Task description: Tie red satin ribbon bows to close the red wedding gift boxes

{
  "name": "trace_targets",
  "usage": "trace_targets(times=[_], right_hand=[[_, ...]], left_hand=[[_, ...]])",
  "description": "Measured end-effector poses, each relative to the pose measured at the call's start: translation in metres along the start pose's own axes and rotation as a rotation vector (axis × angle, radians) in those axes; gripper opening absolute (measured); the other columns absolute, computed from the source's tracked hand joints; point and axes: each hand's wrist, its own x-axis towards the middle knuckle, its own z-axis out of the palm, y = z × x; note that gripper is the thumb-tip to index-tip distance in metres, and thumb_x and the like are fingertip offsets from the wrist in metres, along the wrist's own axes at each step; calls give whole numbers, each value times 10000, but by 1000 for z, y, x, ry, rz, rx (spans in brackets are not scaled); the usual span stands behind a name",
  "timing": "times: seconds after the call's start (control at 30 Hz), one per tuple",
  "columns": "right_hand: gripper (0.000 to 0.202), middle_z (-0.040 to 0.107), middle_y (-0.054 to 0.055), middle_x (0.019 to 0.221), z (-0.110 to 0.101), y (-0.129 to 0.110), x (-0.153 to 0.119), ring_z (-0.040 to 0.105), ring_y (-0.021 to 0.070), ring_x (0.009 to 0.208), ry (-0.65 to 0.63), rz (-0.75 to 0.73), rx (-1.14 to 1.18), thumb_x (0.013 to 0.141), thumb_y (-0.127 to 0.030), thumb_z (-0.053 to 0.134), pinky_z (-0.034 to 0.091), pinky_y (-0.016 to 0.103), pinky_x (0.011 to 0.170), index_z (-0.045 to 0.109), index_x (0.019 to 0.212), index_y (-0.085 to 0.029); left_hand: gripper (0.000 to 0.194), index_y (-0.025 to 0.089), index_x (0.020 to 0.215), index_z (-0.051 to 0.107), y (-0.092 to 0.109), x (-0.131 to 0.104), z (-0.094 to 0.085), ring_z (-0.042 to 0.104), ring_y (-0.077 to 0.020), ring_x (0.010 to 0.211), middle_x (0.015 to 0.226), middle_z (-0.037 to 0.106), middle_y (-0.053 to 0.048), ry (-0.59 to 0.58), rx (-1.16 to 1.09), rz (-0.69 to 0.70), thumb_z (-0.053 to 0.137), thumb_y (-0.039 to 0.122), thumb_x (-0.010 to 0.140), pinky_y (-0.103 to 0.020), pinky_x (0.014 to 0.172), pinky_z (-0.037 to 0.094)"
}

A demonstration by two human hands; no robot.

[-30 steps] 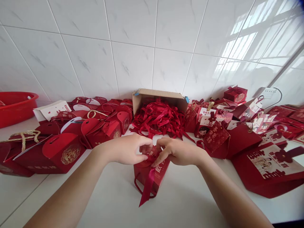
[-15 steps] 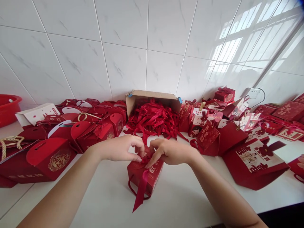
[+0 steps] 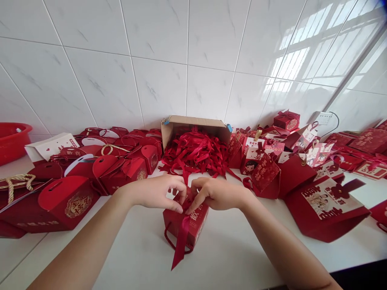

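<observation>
A small red gift box [image 3: 175,224] with pale printing and a twisted cord handle [image 3: 169,237] stands on the white tabletop in front of me. Across its top lies a dark red satin ribbon [image 3: 181,241], one tail hanging down the near side. My left hand [image 3: 163,193] pinches the ribbon at the box top, thumb and fingertips close together. From the other side my right hand [image 3: 216,194] bends over the box, its index fingertip pressed on the ribbon near the left thumb. The ribbon's knot or loop is largely hidden under my fingers.
Behind the box, an open cardboard box [image 3: 196,121] lies on its side with a heap of red ribbons [image 3: 199,151]. Many red gift boxes [image 3: 69,201] crowd the left; decorated red boxes [image 3: 329,205] fill the right. A red basin [image 3: 12,143] sits far left, against the tiled wall.
My left thumb and fingers have shifted slightly right and down on the ribbon. My right hand stays almost where it was. The whole view has moved a little.
</observation>
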Motion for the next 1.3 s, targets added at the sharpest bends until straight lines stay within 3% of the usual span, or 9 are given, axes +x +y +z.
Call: trace_targets(times=[0.17, 0.33, 0.47, 0.73, 0.9, 1.07, 1.3], right_hand=[[576, 469, 10, 807, 2, 1, 0, 459, 114, 767, 16, -31, 15, 772, 99, 454, 364, 214, 648, 733, 1019, -340], [574, 493, 22, 841, 4, 2, -1, 477, 128, 825, 27, -27, 25, 780, 100, 452, 378, 225, 670, 731, 1019, -341], [585, 503, 26, 850, 4, 3, -2, 482, 135, 853, 30, -37, 26, 774, 109, 452, 385, 229, 684, 729, 1021, -344], [579, 489, 12, 792, 5, 4, -2, 456, 122, 793, 62, -106, 34, 772, 122, 465, 387, 225, 695, 742, 989, -337], [559, 487, 21, 816, 3, 4, -3, 468, 131, 819, 74, -84, 51, 794, 106, 467, 396, 238, 706, 737, 1005, -335], [535, 499, 33, 871, 3, 4, -3, 485, 134, 827, 49, -51, 64, 811, 84, 467, 410, 253, 719, 729, 1031, -327], [535, 512, 33, 876, 4, 4, -3, 484, 136, 844, 40, -55, 42, 807, 85, 465, 419, 250, 721, 741, 997, -331]], left_hand=[[130, 213, 732, 608, 4, -1, 1, 547, -160, 771, 838, 597, 9, -3, 6, -11, 638, 336, 760, -242, 623, 397], [97, 240, 811, 687, 3, 1, 3, 565, -166, 794, 852, 616, 1, -32, 1, 21, 625, 305, 775, -241, 612, 389], [139, 206, 771, 639, 2, 1, 3, 557, -167, 734, 808, 621, -8, -53, -5, 8, 606, 340, 782, -246, 575, 383], [156, 207, 760, 594, 1, 1, 4, 557, -175, 805, 855, 598, 2, 1, 3, 15, 628, 359, 771, -249, 657, 411], [190, 230, 785, 642, -4, -1, 15, 555, -188, 910, 948, 572, -4, 149, -119, 32, 634, 419, 782, -287, 815, 432], [236, 211, 764, 527, -13, -3, 41, 503, -218, 1103, 1131, 571, -17, 370, -258, 47, 612, 426, 809, -349, 982, 379], [174, 203, 780, 508, -8, -1, 61, 555, -200, 1038, 1060, 611, -35, 444, -478, 97, 553, 348, 867, -342, 946, 423]])
